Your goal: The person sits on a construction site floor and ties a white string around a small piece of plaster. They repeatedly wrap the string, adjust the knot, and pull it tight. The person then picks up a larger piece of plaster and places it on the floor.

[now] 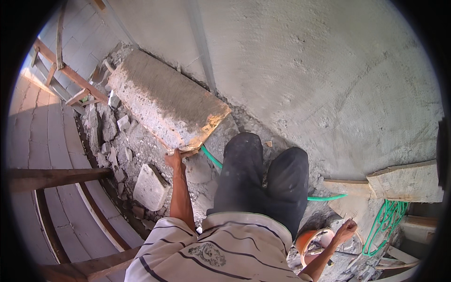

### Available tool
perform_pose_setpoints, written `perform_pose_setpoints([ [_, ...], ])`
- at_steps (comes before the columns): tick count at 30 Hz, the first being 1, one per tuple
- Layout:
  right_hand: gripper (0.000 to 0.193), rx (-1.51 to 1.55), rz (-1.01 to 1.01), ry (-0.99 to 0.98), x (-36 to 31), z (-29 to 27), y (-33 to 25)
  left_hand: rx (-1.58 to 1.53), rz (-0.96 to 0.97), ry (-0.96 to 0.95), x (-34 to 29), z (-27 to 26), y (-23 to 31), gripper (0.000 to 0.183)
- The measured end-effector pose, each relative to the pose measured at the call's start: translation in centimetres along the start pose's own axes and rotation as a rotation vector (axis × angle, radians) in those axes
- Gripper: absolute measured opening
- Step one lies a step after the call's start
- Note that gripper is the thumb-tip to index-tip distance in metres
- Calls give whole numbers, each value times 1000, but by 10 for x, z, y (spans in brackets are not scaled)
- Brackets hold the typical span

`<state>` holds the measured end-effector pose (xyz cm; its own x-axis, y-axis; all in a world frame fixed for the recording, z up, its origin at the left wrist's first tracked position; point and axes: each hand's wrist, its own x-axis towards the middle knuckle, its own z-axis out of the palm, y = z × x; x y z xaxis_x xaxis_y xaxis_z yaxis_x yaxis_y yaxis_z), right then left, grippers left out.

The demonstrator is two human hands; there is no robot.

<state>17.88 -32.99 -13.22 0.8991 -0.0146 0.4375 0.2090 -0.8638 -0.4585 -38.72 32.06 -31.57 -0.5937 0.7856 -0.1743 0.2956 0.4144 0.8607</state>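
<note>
A wide board (pixel 169 103), crusted with grey mortar and bare and yellowish at its near corner, lies tilted along the foot of the wall. My left hand (pixel 174 160) is closed at this board's near edge, thumb uppermost; the fingers' undersides are hidden. Off to the right, my right hand (pixel 346 229) is closed in a pinch beside an orange bucket (pixel 304 240) with tools in it. Whatever it pinches is too small to make out. A green hose (pixel 212 157) runs from under the board toward my knees.
Rubble and a pale broken block (pixel 150 188) cover the ground at left, near wooden framing (pixel 61 179). A rough plastered wall (pixel 319 84) rises ahead. At right, a coiled green hose (pixel 386 225) hangs below mortar-stained planks (pixel 404 182).
</note>
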Motion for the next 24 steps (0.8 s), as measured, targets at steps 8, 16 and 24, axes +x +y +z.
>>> perform_pose_setpoints([
  [8, 31, 276, 12, -224, 17, -10, -67, -451, -597, -190, -59, 41, 33, 108],
  [16, 25, 411, -141, -433, 18, 5, -69, -605, -782, -213, -61, 76, 23, 58],
  [24, 19, 639, 54, -560, -5, 9, -101, -1026, -797, -348, -34, 84, -28, 32],
])
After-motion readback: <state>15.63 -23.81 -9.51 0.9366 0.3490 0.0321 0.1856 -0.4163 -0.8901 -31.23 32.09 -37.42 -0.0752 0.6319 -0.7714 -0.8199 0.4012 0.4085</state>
